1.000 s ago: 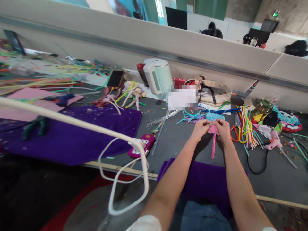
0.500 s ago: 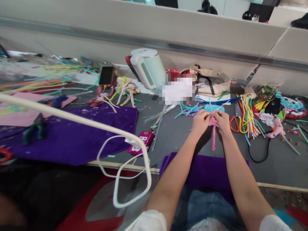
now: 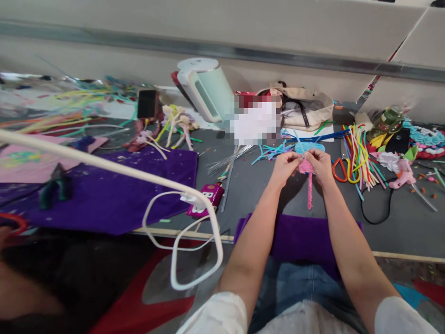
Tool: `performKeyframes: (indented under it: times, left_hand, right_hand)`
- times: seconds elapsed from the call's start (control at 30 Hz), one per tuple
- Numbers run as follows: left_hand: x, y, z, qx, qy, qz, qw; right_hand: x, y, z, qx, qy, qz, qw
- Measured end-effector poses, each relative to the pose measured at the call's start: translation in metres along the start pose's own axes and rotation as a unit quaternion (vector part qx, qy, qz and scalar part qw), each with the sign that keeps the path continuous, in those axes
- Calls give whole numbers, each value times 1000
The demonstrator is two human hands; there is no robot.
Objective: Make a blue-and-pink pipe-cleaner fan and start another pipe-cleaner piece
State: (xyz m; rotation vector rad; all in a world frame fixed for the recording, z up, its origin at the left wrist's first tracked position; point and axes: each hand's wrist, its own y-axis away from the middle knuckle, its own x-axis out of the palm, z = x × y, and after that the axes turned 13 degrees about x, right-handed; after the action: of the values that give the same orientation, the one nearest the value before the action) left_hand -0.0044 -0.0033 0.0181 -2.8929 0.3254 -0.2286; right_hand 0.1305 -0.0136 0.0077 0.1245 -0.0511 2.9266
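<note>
My left hand (image 3: 285,165) and my right hand (image 3: 319,164) meet over the grey table (image 3: 253,195), both pinched on a small pink pipe-cleaner piece (image 3: 308,185) whose fuzzy tail hangs down toward me. A blue pipe-cleaner disc (image 3: 308,147) lies just beyond my fingers. A purple cloth (image 3: 295,239) drapes over the table edge beneath my forearms.
A bundle of coloured pipe cleaners (image 3: 358,160) and red-handled scissors (image 3: 339,170) lie right of my hands. A pale green kettle (image 3: 205,90), a beige bag (image 3: 306,111), a pink glue gun (image 3: 401,178) and a large purple cloth (image 3: 114,190) are about. A white cable (image 3: 187,241) loops at the left.
The view has tilted downward, so the table things sit higher in frame. My hands stay together on the pink piece with only small finger movements.
</note>
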Motion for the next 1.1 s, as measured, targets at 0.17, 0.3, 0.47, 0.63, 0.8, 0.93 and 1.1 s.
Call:
performKeyframes:
  times: [0.17, 0.3, 0.47, 0.63, 0.8, 0.93, 1.1]
  left_hand:
    - [-2, 0, 3, 32, -75, 1, 997]
    - [-1, 1, 5, 23, -69, 8, 997]
    - [-3, -1, 6, -40, 2, -16, 999]
    - [-5, -4, 4, -193, 141, -1, 971]
    - [-2, 0, 1, -148, 114, -7, 982]
    - [-5, 0, 1, -149, 115, 2, 982]
    - [-7, -2, 5, -168, 115, 6, 979]
  right_hand:
    - [-2, 0, 2, -11, 31, 22, 999]
    - [-5, -1, 0, -1, 36, 34, 999]
    - [-3, 0, -1, -4, 28, 59, 998]
    - [-1, 3, 1, 3, -29, 101, 994]
    - [-2, 3, 1, 9, -46, 97, 994]
    - [-2, 3, 1, -2, -39, 102, 994]
    - [-3, 2, 0, -4, -43, 117, 992]
